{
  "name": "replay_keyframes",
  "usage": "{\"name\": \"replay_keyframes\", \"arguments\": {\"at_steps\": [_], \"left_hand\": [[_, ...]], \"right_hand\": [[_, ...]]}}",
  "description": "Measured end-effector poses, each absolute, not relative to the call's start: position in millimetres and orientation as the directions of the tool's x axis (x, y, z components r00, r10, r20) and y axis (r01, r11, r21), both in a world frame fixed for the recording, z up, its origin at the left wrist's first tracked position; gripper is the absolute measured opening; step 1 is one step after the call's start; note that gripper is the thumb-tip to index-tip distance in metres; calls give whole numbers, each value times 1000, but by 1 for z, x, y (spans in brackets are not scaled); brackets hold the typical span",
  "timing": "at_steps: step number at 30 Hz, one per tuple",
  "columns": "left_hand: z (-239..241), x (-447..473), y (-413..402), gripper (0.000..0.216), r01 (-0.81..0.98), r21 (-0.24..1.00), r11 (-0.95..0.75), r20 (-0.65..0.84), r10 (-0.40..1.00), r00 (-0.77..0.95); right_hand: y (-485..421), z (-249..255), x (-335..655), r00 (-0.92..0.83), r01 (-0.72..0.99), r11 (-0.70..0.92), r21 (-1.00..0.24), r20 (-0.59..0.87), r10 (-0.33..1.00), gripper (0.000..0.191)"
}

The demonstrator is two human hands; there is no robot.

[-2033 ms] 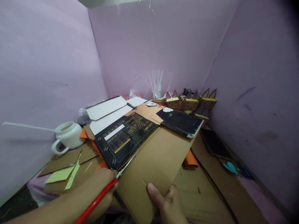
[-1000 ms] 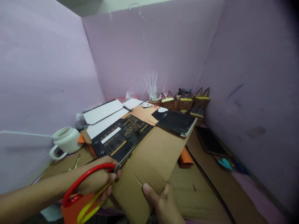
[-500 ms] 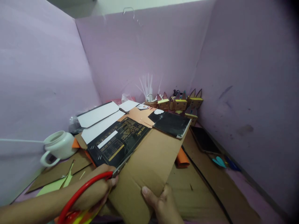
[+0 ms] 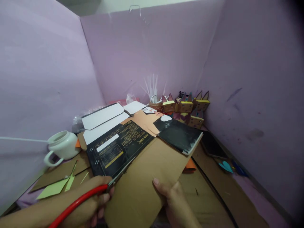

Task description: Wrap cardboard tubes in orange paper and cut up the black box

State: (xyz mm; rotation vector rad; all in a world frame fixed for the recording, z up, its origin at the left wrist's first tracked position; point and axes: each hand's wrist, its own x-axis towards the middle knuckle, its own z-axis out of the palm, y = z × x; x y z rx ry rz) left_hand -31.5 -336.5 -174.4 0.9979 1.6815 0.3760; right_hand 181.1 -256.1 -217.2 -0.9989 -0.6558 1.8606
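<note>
My left hand [image 4: 98,196] is closed around the red-handled scissors [image 4: 79,202]; the lower handle runs out of the frame. Their blades lie at the border between a black printed panel [image 4: 114,155] and a plain brown cardboard piece [image 4: 142,177]. Both belong to one unfolded box with white flaps and a second black panel [image 4: 180,134] at its far right. Gripping the near right edge of the cardboard is my right hand [image 4: 175,199], its thumb on top and its fingers underneath.
A white pot [image 4: 63,145] with a handle stands left. Yellow-green paper scraps [image 4: 53,188] lie in front of it. Behind are several cat-eared box figures [image 4: 186,107] and white sticks [image 4: 152,85]. At right are a dark phone-like slab [image 4: 213,144] and blue paper [image 4: 225,166].
The scissors and my left hand have shifted slightly left and down. The far right of the cardboard has swung right, and my right hand has moved a little right with it.
</note>
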Motion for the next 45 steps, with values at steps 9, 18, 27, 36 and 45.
{"name": "replay_keyframes", "arguments": {"at_steps": [9, 18, 27, 36, 45], "left_hand": [[-139, -27, -289, 16, 560, 589, 583, -704, 710, 2], [-153, -29, -301, 20, 500, 661, 560, -662, 749, 36], [-159, -26, -306, 26, 580, 644, 500, -590, 806, -40], [-122, -32, -290, 22, 496, 649, 577, -719, 679, 151], [-122, -38, -274, 14, 538, 669, 512, -720, 627, 298]], "right_hand": [[-257, -228, 185, -286, -410, -425, -807, -329, 900, 75], [-255, -224, 185, -315, -434, -431, -791, -316, 895, 73], [-256, -222, 186, -332, -418, -440, -795, -317, 889, 64], [-256, -223, 188, -350, -422, -421, -803, -284, 893, 61], [-257, -224, 188, -327, -433, -450, -781, -329, 886, 69]]}}
